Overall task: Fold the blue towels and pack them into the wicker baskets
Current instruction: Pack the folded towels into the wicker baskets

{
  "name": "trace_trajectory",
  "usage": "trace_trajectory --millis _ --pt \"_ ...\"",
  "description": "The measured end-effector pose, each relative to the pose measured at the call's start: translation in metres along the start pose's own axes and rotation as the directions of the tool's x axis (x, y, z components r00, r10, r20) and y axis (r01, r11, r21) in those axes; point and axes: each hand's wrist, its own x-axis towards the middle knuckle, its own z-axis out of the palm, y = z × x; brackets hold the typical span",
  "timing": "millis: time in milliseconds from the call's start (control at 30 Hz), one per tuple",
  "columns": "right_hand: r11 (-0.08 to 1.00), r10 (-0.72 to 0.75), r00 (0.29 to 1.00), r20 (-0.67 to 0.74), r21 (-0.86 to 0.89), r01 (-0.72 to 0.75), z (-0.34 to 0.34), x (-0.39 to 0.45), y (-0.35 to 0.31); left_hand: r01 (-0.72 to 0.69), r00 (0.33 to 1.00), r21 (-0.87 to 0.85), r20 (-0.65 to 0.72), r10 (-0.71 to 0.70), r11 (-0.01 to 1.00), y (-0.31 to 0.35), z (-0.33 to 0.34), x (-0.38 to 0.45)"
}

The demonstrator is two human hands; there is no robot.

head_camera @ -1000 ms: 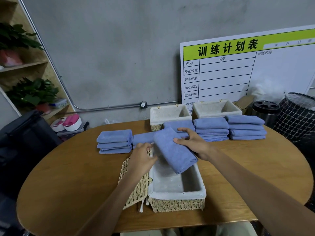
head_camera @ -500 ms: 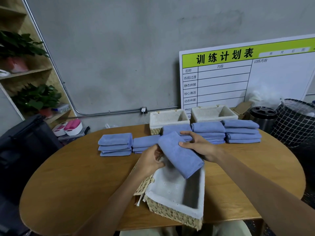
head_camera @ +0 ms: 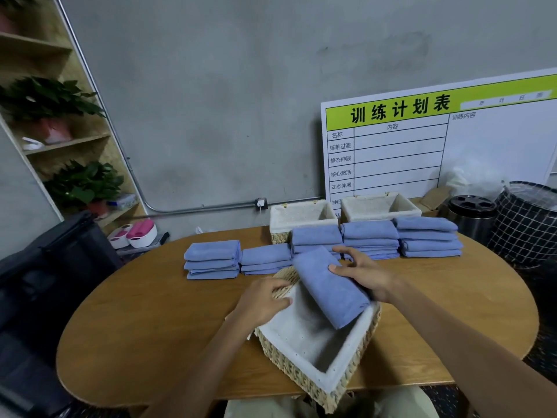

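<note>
holding a folded blue towel [head_camera: 330, 289] over the near wicker basket [head_camera: 313, 354], the person's right hand [head_camera: 366, 274] has its thumb pinching the towel's right edge while the other fingers lift, spread, above it. the left hand [head_camera: 263, 300] grips the basket's left rim, fingers curled over the lining by its woven lid [head_camera: 286, 277]. the basket sits tipped, its left side lifted off the table [head_camera: 144, 312] and its front corner hanging past the table edge. the towel lies slanted across the basket's back rim, its low end dipping inside. my worry: with that loose pinch the towel could unroll or slump crooked, and the tilted basket could slide off toward the lap. behind the basket wait more towel stacks [head_camera: 370, 239] and two baskets [head_camera: 303, 215].
</note>
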Motion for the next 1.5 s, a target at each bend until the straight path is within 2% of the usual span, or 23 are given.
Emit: trace_trajectory --millis 233,400,467,633,733,833,933,1100,1167,1233,1300,1367,1500 --pt "0.998 0.03 0.997 0.068 0.056 -0.034 0.007 -0.004 0.003 -0.055 0.997 -0.103 0.054 0.061 0.993 -0.001 0.006 0.02" --pt "1.0 0.023 0.998 0.063 0.015 -0.024 0.017 -0.004 0.012 -0.024 0.999 -0.034 -0.034 0.022 0.999 -0.014 0.009 0.009" --pt "1.0 0.028 0.997 0.066 0.007 -0.028 0.021 -0.005 0.013 -0.026 0.999 -0.068 -0.04 0.024 0.997 -0.017 0.01 0.002" --pt "0.999 0.028 0.998 0.061 0.037 -0.031 0.031 -0.01 0.018 -0.085 0.996 -0.187 0.024 0.091 0.979 -0.02 0.004 0.008" --pt "0.999 0.026 0.998 0.06 0.028 -0.028 0.035 -0.016 0.018 -0.13 0.988 -0.185 0.059 0.143 0.974 -0.022 0.001 0.018" --pt "0.999 0.016 0.998 0.054 0.028 -0.018 0.041 -0.018 0.016 -0.097 0.988 -0.123 0.104 0.11 0.988 -0.02 0.001 0.03" --pt "0.995 0.002 1.0 0.018 0.1 -0.004 0.042 -0.012 0.019 -0.078 0.997 -0.03 0.009 0.079 0.996 -0.021 0.002 0.038" --pt "0.987 -0.027 0.999 -0.025 0.156 0.031 0.043 -0.012 0.015 -0.077 0.996 -0.301 -0.066 0.06 0.95 -0.032 0.005 0.028" --pt "0.985 -0.03 0.999 -0.026 0.169 0.034 0.046 -0.011 0.017 -0.063 0.993 -0.257 -0.116 0.034 0.964 -0.036 0.008 0.03" --pt "0.982 -0.02 1.0 -0.018 0.189 0.023 0.053 -0.011 0.018 -0.049 0.983 -0.121 -0.183 0.026 0.991 -0.037 0.009 0.036" --pt "0.974 -0.01 1.0 -0.02 0.225 0.014 0.06 -0.009 0.02 -0.039 0.972 -0.063 -0.235 0.023 0.997 -0.039 0.009 0.041" --pt "0.97 -0.012 1.0 -0.024 0.241 0.018 0.065 -0.008 0.021 -0.07 0.962 -0.124 -0.27 0.034 0.99 -0.041 0.005 0.037" --pt "0.976 -0.037 0.999 -0.03 0.212 0.043 0.074 -0.006 0.016 -0.083 0.955 -0.391 -0.293 -0.039 0.917 -0.04 -0.021 0.011"
